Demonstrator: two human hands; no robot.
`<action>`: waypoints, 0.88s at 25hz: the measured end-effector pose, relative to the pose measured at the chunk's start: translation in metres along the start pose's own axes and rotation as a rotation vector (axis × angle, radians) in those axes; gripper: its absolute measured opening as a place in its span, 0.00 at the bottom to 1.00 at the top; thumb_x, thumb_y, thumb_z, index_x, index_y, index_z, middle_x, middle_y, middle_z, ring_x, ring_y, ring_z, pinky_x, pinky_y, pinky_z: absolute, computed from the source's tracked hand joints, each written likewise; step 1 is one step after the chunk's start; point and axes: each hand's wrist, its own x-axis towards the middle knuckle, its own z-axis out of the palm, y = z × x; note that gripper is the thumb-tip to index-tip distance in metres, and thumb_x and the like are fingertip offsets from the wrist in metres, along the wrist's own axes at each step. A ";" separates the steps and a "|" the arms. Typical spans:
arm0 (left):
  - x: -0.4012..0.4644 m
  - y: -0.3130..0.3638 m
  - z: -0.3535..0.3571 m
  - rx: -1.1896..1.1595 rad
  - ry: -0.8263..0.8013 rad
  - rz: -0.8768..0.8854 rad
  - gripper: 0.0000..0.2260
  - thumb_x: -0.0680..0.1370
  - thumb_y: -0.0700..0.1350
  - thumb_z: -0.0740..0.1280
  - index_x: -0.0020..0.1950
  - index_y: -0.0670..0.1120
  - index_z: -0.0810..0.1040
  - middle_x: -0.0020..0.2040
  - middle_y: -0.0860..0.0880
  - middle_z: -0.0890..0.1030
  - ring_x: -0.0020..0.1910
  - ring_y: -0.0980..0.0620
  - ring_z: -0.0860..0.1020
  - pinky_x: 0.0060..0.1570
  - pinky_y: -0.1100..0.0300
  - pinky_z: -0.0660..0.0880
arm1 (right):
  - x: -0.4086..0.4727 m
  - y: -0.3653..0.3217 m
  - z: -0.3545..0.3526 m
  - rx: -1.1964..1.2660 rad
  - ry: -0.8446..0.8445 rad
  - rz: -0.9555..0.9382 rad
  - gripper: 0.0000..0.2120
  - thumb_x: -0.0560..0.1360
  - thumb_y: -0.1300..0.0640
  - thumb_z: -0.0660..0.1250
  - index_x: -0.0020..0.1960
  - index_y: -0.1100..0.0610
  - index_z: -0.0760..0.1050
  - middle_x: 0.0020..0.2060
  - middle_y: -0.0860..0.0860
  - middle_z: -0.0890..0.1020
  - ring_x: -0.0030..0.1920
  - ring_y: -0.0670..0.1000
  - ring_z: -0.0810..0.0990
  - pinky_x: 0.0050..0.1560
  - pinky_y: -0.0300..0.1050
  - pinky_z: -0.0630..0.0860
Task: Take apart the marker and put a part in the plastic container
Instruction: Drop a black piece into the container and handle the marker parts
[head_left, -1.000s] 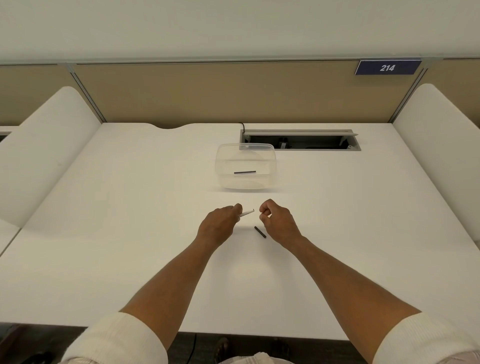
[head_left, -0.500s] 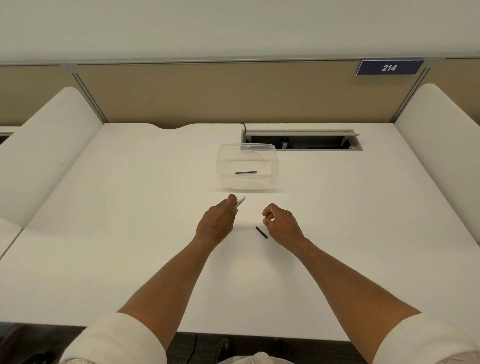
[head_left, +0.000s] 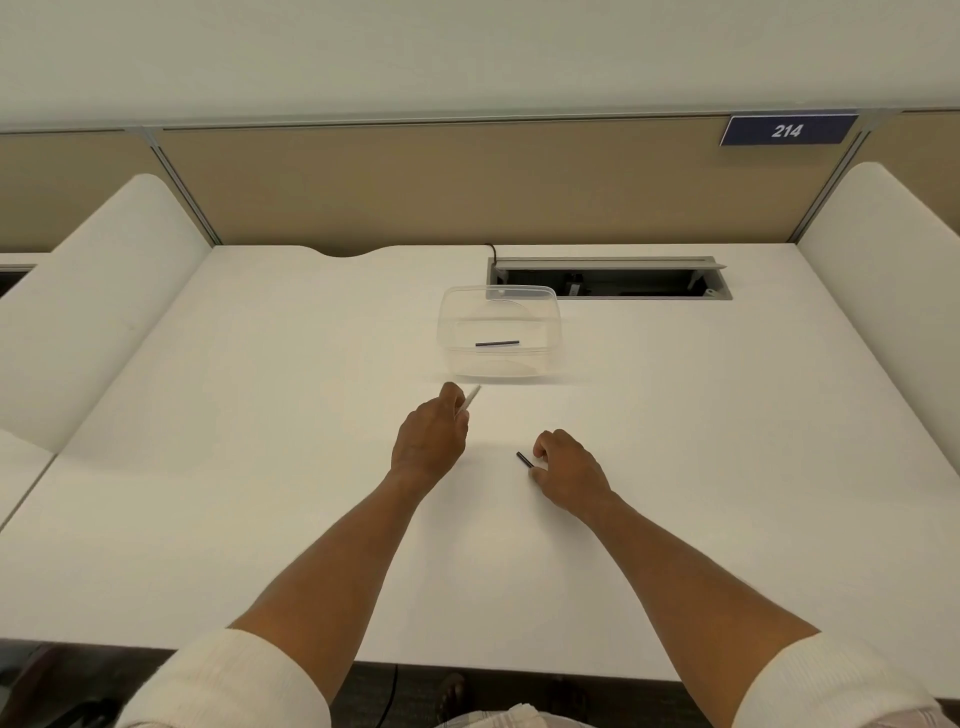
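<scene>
A clear plastic container (head_left: 451, 358) stands at the middle back of the white desk, with a thin black marker part (head_left: 497, 343) lying inside. My left hand (head_left: 430, 441) is shut on the white marker barrel (head_left: 471, 396), whose tip points up-right, just short of the container's near left corner. A short black marker piece (head_left: 523, 459) lies on the desk. My right hand (head_left: 569, 470) rests right beside it, fingers loosely curled, with thumb and forefinger apart at the piece's near end.
Behind the container is an open cable tray slot (head_left: 608, 280) in the desk (head_left: 260, 467). White side dividers (head_left: 98, 312) rise at left and right, a tan panel with a blue "214" sign (head_left: 787, 130) at the back.
My left hand has carried the white barrel forward and left, toward the container. My right hand has parted from it and dropped back beside the black piece, which has not moved.
</scene>
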 end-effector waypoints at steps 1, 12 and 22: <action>-0.001 -0.001 0.001 0.026 -0.020 0.001 0.03 0.80 0.46 0.60 0.51 0.49 0.67 0.42 0.49 0.81 0.38 0.42 0.78 0.36 0.52 0.73 | 0.000 -0.001 0.002 -0.013 0.005 -0.002 0.09 0.75 0.53 0.66 0.53 0.53 0.71 0.51 0.47 0.74 0.51 0.52 0.75 0.50 0.47 0.72; -0.010 -0.014 0.001 -0.034 -0.229 -0.035 0.03 0.77 0.49 0.65 0.49 0.55 0.77 0.46 0.58 0.84 0.44 0.51 0.80 0.41 0.56 0.76 | -0.002 -0.008 0.005 -0.130 0.066 -0.012 0.07 0.76 0.53 0.65 0.52 0.55 0.71 0.50 0.49 0.75 0.51 0.54 0.75 0.44 0.45 0.68; -0.014 -0.018 -0.002 -0.010 -0.251 -0.018 0.03 0.77 0.49 0.66 0.48 0.56 0.78 0.45 0.59 0.84 0.43 0.52 0.79 0.39 0.58 0.75 | -0.011 -0.007 0.005 -0.197 0.126 -0.043 0.07 0.78 0.65 0.57 0.52 0.57 0.70 0.50 0.50 0.74 0.50 0.54 0.74 0.44 0.48 0.72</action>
